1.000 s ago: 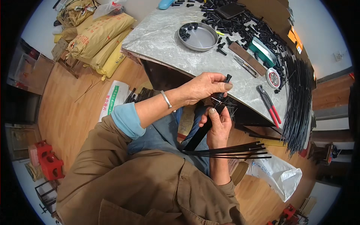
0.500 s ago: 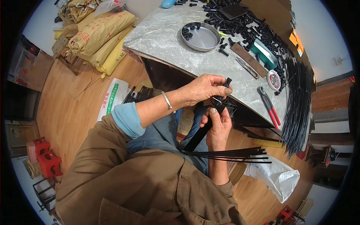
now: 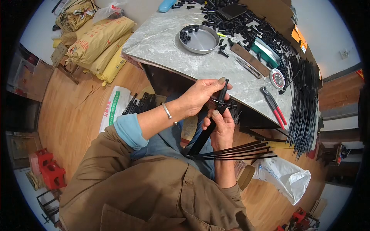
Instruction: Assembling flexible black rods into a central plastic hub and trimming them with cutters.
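Note:
Above my lap, a thick black tube (image 3: 200,143) slants up from between my legs. My right hand (image 3: 221,125) is closed round its upper part, thumb on top. A narrow black fitting (image 3: 222,93) stands above that end, and my left hand (image 3: 202,94) pinches it between thumb and fingers. Several thin dark prongs stick out sideways where fitting and tube meet; how they join is too small to tell. A fan of thin black rods (image 3: 243,151) spreads rightward from the tube's lower end, passing over my right forearm.
On the grey table (image 3: 169,46) are a round metal pan (image 3: 204,40) with small black parts, a heap of black fittings (image 3: 216,17), red-handled pliers (image 3: 274,107), tweezers (image 3: 248,68) and a small dish (image 3: 276,79). A bundle of black rods (image 3: 303,107) hangs over the right edge. Sacks (image 3: 102,40) stand left.
My left thumb has shifted up along the fitting, so more of the fitting shows. The black rods at the lower end are spread wider. My right hand stays on the tube.

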`<state>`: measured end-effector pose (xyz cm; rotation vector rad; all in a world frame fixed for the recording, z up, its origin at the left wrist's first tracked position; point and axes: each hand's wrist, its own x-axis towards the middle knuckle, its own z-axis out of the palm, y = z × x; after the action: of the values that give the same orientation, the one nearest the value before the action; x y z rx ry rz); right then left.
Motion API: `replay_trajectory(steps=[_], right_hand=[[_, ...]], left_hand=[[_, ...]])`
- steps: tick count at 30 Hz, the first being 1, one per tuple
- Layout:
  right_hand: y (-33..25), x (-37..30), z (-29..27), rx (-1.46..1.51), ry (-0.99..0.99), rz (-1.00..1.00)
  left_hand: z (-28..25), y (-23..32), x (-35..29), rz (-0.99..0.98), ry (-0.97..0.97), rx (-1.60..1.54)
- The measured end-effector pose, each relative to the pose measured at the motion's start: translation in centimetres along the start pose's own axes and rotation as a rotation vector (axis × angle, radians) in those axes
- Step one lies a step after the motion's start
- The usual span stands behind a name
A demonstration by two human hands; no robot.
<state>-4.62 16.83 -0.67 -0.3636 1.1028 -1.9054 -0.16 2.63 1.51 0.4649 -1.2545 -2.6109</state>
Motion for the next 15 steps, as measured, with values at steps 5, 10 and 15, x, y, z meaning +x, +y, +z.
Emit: replay_trajectory(steps=[5,10,15], right_hand=[[0.0,-0.1,-0.4,0.005,0.039,-0.031],[-0.7,-0.8,0.5,-0.141,0.055,-0.042],[-3.3,-1.0,-1.3,-0.79,-0.011,-0.072]], left_hand=[[-0.4,1.0,-1.8,-0.061,-0.046,0.395],[0.6,0.6,-3.2,-0.081,0.016,0.349],[1.4,0.4,-3.6,0.056,-0.025,0.351]])
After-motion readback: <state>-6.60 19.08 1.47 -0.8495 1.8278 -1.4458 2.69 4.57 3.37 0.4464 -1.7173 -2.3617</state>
